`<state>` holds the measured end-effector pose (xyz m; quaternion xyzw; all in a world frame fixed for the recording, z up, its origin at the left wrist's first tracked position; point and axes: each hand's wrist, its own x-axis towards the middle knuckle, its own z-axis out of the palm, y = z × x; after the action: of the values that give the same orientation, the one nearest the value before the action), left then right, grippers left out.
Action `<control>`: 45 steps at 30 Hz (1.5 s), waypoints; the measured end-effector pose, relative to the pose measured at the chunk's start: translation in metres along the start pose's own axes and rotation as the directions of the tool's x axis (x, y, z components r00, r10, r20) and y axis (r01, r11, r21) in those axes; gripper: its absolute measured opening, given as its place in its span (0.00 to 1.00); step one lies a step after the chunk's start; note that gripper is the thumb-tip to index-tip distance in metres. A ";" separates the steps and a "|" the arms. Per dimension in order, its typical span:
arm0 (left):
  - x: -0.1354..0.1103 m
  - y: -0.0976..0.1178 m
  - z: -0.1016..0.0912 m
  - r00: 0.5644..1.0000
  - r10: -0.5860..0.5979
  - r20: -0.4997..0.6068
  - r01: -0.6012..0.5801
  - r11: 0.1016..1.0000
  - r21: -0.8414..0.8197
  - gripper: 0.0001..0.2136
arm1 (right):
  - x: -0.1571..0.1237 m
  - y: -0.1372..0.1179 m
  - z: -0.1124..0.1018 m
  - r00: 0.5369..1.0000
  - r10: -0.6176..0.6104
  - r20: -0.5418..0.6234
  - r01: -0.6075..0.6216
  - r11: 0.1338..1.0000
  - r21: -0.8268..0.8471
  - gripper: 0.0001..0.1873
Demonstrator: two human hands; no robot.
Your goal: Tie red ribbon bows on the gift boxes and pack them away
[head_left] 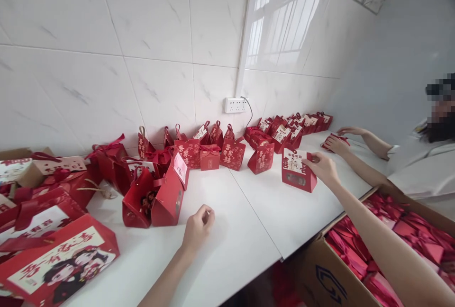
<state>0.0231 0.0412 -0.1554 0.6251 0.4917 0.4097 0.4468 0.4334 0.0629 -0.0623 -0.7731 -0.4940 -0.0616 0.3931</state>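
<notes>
Windowed red box [297, 170] upright on white table [245, 221]; we see right hand [325, 169] pinching its upper right edge, probably to steady it. Left hand [198, 229] curls; we can't tell whether fingertips meet.

Marbled wall tiles [152, 4] spread out at eleven o'clock. At twelve I see white trunking [245, 27] running down to a socket strip [235, 105], dark cord [251, 112] beside it; window reflection [284, 22] at one, grey wall [401, 41] at two.
</notes>
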 end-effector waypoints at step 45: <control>-0.027 0.163 -0.081 0.891 0.318 0.323 -0.378 0.915 0.140 0.11 | -0.208 -0.200 0.019 0.677 -0.570 0.466 -0.051 0.595 0.802 0.30</control>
<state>-0.0188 0.0081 0.0206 0.7986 0.3377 0.3347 0.3692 0.1603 -0.0323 -0.0663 -0.4071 -0.6962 0.3802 0.4528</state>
